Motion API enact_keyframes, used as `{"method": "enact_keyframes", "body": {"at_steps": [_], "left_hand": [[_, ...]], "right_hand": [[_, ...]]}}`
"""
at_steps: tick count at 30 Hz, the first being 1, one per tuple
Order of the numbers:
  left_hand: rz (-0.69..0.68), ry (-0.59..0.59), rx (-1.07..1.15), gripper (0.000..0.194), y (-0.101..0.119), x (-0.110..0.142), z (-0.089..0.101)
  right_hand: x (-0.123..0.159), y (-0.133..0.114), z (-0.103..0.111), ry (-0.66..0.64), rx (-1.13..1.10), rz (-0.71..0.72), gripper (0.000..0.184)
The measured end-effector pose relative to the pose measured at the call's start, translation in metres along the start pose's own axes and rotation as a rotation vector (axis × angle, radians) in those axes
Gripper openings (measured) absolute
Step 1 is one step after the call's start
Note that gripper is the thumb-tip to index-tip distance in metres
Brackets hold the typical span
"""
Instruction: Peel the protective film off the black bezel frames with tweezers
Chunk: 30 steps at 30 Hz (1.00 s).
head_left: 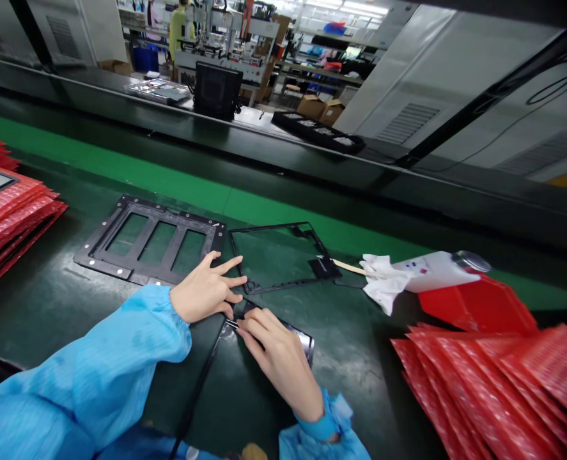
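My left hand has its fingers spread over the bench, its thumb touching the near corner of a dark, thin-edged panel or frame. Beside it, my right hand is closed, fingertips pinched at that corner over a small shiny strip; what exactly they grip is partly hidden. The panel's glossy end shows past my right hand, and a thin black edge runs down toward me. Just beyond my hands lies an open black bezel frame with a black patch at its right corner.
A black fixture plate with three windows lies at the left. Red bubble bags are stacked left and right. A white bottle, a crumpled wipe and a wooden stick lie right. A raised ledge crosses behind.
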State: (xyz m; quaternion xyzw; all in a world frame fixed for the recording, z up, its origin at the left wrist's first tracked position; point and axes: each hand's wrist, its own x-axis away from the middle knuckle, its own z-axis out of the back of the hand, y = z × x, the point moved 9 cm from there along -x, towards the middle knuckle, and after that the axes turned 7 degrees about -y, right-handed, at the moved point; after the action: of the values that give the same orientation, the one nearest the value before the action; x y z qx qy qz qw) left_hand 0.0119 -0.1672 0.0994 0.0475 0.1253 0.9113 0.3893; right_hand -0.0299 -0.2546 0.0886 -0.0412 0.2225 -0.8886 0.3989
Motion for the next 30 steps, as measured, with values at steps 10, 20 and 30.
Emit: {"method": "enact_keyframes", "body": {"at_steps": [10,20,30], "left_hand": [[0.028,0.012,0.011,0.017,-0.005,0.002,-0.002],[0.026,0.023,0.019,0.015,-0.006,0.003,-0.003],[0.021,0.032,0.019,0.016,-0.006,0.003,-0.004]], "right_hand": [[-0.001,0.005,-0.003,-0.021,-0.134,-0.008,0.019],[0.004,0.010,0.001,0.039,-0.061,-0.065,0.014],[0.002,0.006,-0.003,0.005,0.024,-0.049,0.021]]}}
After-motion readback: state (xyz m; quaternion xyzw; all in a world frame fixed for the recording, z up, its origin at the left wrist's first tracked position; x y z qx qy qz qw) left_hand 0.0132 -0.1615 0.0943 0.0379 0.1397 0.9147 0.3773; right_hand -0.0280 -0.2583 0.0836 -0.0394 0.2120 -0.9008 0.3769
